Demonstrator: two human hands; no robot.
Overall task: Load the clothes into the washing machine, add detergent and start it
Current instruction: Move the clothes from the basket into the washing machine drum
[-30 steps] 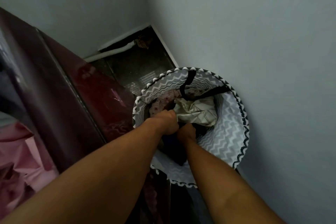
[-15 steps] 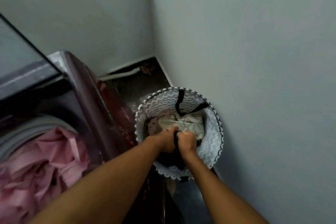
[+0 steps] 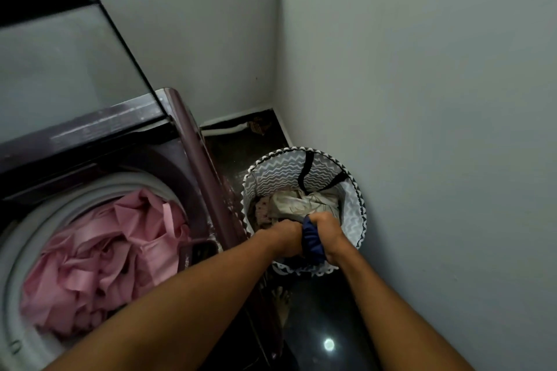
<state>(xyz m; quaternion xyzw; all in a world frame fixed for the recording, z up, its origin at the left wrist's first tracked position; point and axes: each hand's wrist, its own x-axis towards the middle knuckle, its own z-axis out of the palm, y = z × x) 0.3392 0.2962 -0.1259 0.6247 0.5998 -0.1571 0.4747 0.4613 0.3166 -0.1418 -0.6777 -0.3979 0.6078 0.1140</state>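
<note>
- Reaching down into the laundry basket point(image 3: 355, 220) at lower centre of the frame, two bare hands worked side by side.
- The left hand point(image 3: 287, 233) had its fingers curled around one dark blue garment point(image 3: 312, 239); the right hand point(image 3: 327, 230) clenched the same garment from the other side, so the cloth bunched up between the two fists.
- One basket was visible, round, with a grey-and-white zigzag lining, a scalloped black-and-white rim and two black straps crossing its far wall; it stood on the dark floor point(image 3: 316, 325), near the wall point(image 3: 422, 99) on the right.
- Beneath the hands, at least two more pieces lay in the basket: a crumpled cream cloth point(image 3: 301, 202) and a pinkish patterned cloth point(image 3: 263, 211) to its left.
- One top-loading washing machine point(image 3: 193, 141), maroon, filled the left of the frame, just beside the basket, with its glass lid point(image 3: 60, 69) raised at upper left.
- Pink fabric point(image 3: 99, 256) was heaped in the single round drum; how many pieces it made could not be told.
- One bright spot of reflected light point(image 3: 328, 344) sat on the floor at the bottom centre.
</note>
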